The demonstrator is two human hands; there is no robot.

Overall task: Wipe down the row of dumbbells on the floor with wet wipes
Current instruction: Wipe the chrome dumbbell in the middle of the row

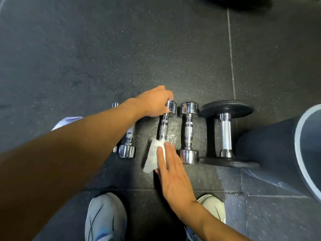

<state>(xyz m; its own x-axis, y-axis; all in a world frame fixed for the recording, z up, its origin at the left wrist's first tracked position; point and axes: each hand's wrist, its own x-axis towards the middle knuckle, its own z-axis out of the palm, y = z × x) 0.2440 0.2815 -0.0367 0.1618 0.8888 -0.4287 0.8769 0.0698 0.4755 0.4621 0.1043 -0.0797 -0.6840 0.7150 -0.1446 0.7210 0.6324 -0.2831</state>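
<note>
Our left hand [154, 103] gripped the far head of a chrome dumbbell [163, 129] on the floor [104, 58]; our right hand [173, 176], fingers straight, pressed the wet wipe [152, 155] on its near end.

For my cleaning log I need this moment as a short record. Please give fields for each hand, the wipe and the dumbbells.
left hand: grips far head of the tilted chrome dumbbell
right hand: straight fingers press the white wipe on its near end
right of it: second chrome dumbbell, then black dumbbell
left of it: third chrome dumbbell, partly under the forearm
floor: dark rubber tiles
</note>
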